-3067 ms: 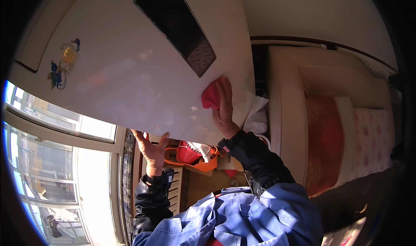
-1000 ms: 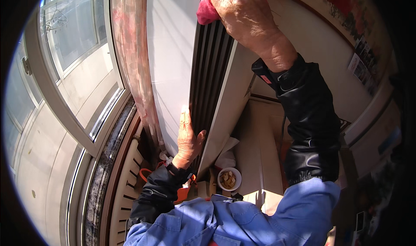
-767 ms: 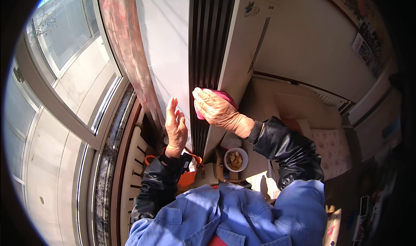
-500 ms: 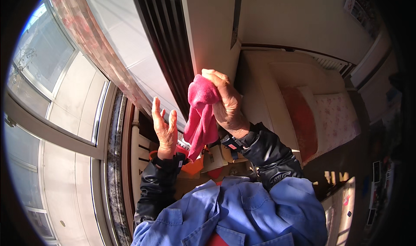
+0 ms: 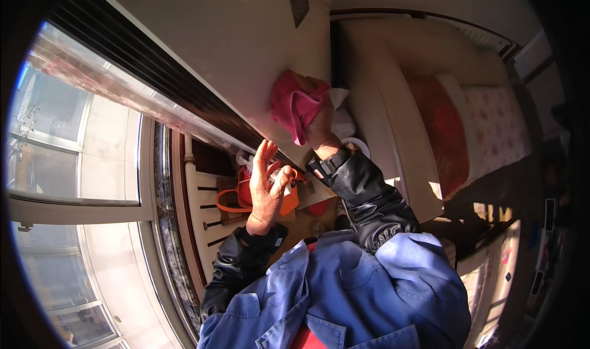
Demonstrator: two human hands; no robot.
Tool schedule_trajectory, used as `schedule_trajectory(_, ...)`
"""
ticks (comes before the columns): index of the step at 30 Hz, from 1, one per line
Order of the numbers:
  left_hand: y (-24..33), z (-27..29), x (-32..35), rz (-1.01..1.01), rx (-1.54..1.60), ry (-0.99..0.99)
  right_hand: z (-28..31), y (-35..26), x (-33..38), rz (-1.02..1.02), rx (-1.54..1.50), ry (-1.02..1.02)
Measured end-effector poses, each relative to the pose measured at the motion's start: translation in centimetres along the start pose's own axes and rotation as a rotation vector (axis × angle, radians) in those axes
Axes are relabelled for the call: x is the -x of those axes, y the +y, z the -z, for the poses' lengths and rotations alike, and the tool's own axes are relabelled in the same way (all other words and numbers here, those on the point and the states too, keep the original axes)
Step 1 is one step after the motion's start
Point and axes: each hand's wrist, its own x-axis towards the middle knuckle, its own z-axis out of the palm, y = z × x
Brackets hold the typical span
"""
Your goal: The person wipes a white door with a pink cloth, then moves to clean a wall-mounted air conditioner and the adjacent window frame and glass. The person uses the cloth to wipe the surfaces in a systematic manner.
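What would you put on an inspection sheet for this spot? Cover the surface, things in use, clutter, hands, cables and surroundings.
Surface: pale upright panel, mostly in shade, with a black slatted grille along its left side.
Things in use: pink cloth, bunched and folded over; whether it touches the panel is unclear.
Clutter: orange container and red container low down, behind the left hand.
Hands: left hand open, fingers raised, holding nothing; right hand grips the cloth.
Cables: nothing seen clearly.
Surroundings: window and radiator on the left; beige sofa with a red cover on the right.
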Motion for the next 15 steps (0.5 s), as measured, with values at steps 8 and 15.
schedule_trajectory(8, -1.8, -3.3, -3.4, 0.329, 0.764, -0.006, 2.2, -6.1, 2.5, 0.337, 1.038, -0.434)
schedule_trajectory(15, 0.5, -4.2, -4.6, 0.307, 0.594, -0.187, 5.9, -6.0, 5.7, 0.398, 1.010, -0.630)
